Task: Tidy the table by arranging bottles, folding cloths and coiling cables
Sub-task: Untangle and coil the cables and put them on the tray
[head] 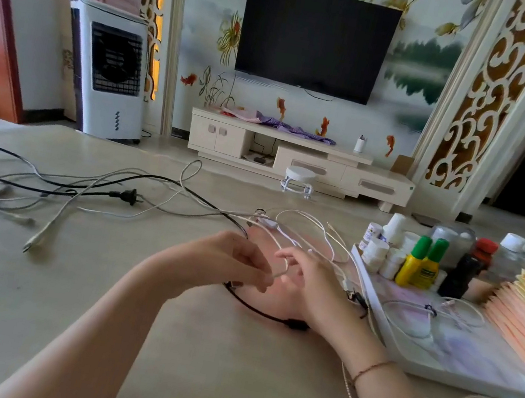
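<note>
- Your left hand (237, 259) pinched the white cable (280, 273) end just left of the tray (372, 304), fingers closed on it, likely to start a coil.
- Your right hand (314, 277) curled loosely at that cable; whether it gripped, I couldn't tell.
- Two green-capped bottles (420, 263) stood in the tray with one tied cable (422, 312); the tangle (64, 193) lay far left.

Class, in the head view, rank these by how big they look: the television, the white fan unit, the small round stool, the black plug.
Largest to smallest:
1. television
2. white fan unit
3. small round stool
4. black plug
The plug lies much nearer the camera, yet looks smallest.
</note>
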`<state>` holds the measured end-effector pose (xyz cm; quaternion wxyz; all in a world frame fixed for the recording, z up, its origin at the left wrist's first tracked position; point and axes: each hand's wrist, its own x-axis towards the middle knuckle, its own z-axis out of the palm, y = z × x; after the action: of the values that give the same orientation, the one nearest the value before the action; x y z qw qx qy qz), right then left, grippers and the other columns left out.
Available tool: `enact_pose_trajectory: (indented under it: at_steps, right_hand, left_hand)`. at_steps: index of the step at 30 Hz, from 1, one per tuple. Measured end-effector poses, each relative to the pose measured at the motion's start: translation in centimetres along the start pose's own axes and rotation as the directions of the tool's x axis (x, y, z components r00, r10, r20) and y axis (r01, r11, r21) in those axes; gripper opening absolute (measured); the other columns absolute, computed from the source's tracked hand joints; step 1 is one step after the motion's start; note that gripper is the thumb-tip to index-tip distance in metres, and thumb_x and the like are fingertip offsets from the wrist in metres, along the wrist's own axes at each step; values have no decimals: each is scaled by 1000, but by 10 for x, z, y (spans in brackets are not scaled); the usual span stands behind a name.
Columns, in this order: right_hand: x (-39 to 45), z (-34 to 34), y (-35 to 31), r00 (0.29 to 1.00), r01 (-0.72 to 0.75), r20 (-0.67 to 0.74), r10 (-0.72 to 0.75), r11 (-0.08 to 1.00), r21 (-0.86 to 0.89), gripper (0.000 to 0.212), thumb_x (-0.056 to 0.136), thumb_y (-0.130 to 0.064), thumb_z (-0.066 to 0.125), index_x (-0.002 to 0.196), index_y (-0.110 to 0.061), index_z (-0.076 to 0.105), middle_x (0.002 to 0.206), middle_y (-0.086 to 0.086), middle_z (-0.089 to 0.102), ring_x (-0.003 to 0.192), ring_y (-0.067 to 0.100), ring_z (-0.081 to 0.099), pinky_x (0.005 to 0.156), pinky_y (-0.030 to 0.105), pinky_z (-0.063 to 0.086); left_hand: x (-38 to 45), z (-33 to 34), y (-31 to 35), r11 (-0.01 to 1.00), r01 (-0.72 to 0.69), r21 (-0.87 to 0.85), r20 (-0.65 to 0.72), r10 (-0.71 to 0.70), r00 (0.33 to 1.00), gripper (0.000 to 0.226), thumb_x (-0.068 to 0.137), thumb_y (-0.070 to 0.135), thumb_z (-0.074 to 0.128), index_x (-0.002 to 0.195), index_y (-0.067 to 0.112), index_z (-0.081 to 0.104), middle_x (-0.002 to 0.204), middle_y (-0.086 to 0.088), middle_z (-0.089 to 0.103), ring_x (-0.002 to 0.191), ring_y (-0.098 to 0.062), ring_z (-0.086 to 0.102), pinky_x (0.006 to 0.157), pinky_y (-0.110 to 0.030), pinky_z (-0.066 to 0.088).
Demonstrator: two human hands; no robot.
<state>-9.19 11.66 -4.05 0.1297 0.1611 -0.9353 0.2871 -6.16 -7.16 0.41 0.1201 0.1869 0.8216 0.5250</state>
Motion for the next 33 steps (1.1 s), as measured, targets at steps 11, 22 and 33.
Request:
enact_pose_trajectory:
  at_steps: [11,22,33]
  right_hand:
    - [-21,-53,-9,995,63,-80,-62,998,10,29,81,-33,74,64,-24,52,55,-8,45,54,5,40,55,19,31]
    - [-16,-41,2,998,-49,-38,47,997,-66,11,83,-28,64,74,-29,57,70,-7,55,61,5,47,64,25,43]
    - [-23,-65,-31,991,105,-125,-43,833,543,41,94,-35,57,60,-12,58,53,-1,54,58,12,48,65,28,41]
  left_hand:
    - [1,16,-12,839,-111,532,-301,310,902,25,89,7,53,92,26,69,85,15,62,88,-12,58,72,-11,42]
    - [1,21,1,878,-357,317,-348,458,818,34,95,2,42,94,26,66,89,8,67,81,-11,58,74,-25,44]
    - [10,20,-14,867,-200,455,-329,373,868,55,72,34,52,126,35,44,105,11,44,104,-12,35,97,-29,31]
